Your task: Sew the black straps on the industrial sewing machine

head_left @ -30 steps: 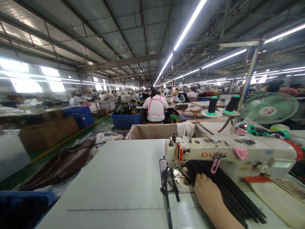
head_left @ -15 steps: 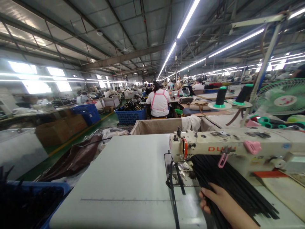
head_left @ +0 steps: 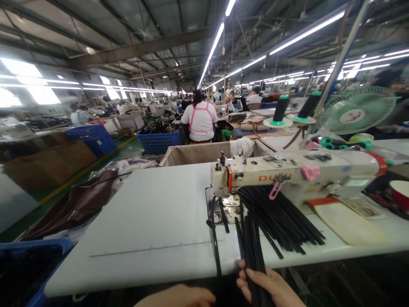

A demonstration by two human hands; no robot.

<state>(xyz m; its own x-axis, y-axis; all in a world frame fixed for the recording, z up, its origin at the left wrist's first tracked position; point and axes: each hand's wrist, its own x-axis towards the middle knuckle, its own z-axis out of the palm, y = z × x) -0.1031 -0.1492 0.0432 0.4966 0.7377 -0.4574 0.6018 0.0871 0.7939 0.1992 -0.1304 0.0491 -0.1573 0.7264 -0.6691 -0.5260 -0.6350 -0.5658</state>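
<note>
My right hand (head_left: 263, 283) is closed around a bundle of long flat black straps (head_left: 254, 243) at the table's front edge. My left hand (head_left: 179, 296) is low in the picture, cut off by the bottom edge and blurred, so its grip cannot be made out. Its fingertips are near a narrow black strap (head_left: 214, 238) that runs from the needle area over the front edge. More black straps (head_left: 284, 217) lie fanned out under the arm of the sewing machine (head_left: 297, 172). A short strap end (head_left: 224, 217) sticks out beside the presser foot.
The white sewing table (head_left: 153, 213) bears a printed ruler line. Thread cones (head_left: 281, 111) and a green fan (head_left: 354, 115) stand behind the machine. A blue crate (head_left: 51, 247) of dark items is at lower left. A beige-lined bin (head_left: 191, 151) and a seated person (head_left: 200, 117) are ahead.
My right hand has drawn a bundle of straps left and toward me, off the pile under the machine arm. My left hand has come into view at the bottom. The camera view has shifted.
</note>
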